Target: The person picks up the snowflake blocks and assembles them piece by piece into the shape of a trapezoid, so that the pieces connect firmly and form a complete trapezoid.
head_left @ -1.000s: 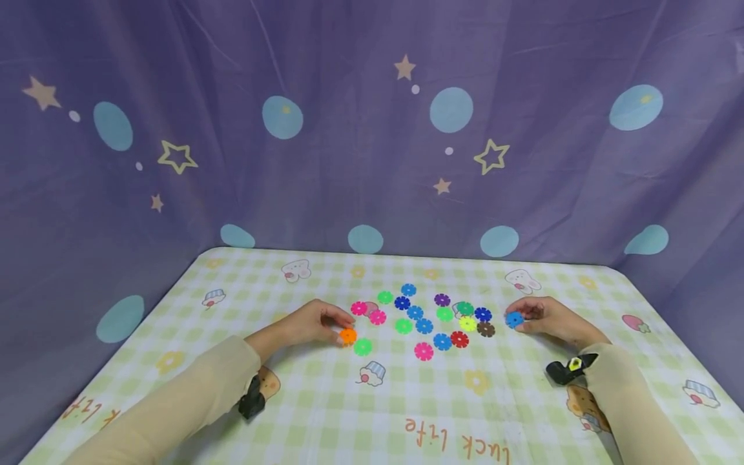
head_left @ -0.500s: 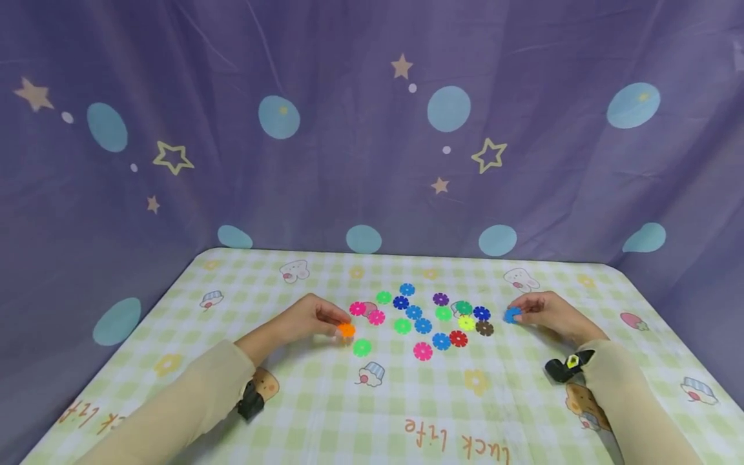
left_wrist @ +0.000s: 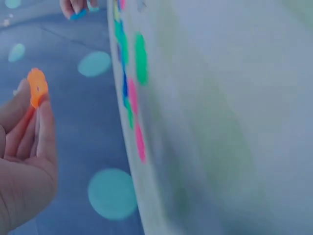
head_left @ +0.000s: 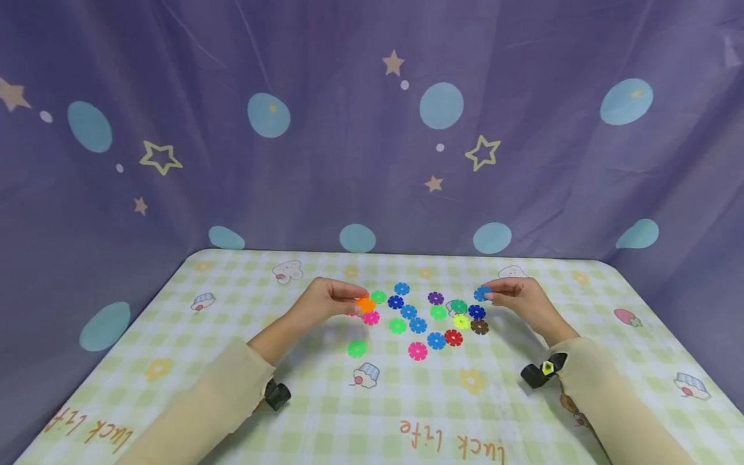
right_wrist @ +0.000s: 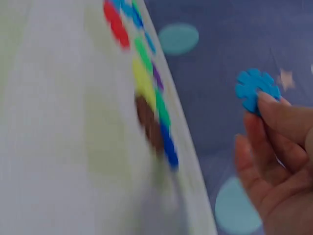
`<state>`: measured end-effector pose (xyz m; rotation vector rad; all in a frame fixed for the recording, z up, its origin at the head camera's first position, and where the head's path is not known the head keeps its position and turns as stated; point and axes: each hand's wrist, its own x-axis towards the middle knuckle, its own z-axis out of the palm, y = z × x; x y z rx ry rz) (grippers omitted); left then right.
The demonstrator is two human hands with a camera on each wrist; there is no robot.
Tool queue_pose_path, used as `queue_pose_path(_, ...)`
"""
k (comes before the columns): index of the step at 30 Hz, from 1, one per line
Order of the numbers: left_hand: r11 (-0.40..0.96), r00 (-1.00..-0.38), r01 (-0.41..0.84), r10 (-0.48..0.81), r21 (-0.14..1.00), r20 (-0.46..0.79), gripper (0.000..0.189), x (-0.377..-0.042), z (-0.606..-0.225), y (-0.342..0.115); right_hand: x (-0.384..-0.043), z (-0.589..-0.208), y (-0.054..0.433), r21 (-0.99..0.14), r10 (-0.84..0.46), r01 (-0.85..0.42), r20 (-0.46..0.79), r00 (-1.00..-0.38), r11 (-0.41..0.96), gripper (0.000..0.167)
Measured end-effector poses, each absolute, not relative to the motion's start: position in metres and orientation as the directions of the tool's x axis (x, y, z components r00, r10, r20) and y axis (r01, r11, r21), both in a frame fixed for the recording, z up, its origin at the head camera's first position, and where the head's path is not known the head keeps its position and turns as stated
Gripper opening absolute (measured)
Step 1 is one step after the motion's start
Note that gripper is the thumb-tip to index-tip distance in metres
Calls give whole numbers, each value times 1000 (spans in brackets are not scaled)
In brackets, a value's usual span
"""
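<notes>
Between thumb and fingertips, the left hand [head_left: 328, 300] pinches an orange notched plastic disc [left_wrist: 37, 88], raised above the table. The right hand [head_left: 523, 302] pinches a light blue notched disc [right_wrist: 254, 90] by its edge, also off the table. Several more such discs lie spread flat between the hands: a green disc [head_left: 357, 349] nearest the front left, a pink disc [head_left: 417, 351], a red disc [head_left: 453, 338], a brown disc [head_left: 479, 327] and a dark blue disc [head_left: 477, 312] below the right hand. One pink disc is partly hidden behind the left fingers.
A checked cloth with printed cakes and flowers covers the table [head_left: 325, 413]. Behind it hangs a purple curtain [head_left: 349, 161] with stars and blue ovals. Dark wrist cameras sit at the left sleeve [head_left: 209, 394] and right sleeve [head_left: 610, 387].
Both hands have lifted their discs off the table and moved inward, the left to the right and the right to the left. The other discs lie as before; the head view shifted slightly.
</notes>
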<state>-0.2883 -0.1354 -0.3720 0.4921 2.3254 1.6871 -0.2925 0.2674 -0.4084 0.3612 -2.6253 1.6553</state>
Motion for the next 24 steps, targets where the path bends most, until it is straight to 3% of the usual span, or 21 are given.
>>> queue_pose_path(5, 241, -946, 116, 322, 964, 34, 33, -280, -362, -118, -286, -395, 240, -884, -150, -266, 225, -963, 385, 33)
queue_pose_path(11, 180, -962, 115, 264, 977, 65, 32, -273, -357, -99, -276, -385, 217, -899, -122, -271, 244, -962, 344, 31)
queue_pose_path(24, 57, -962, 90, 262, 994, 72, 32, -262, -344, -66, -266, -372, 187, -921, -126, -307, 284, -951, 240, 31)
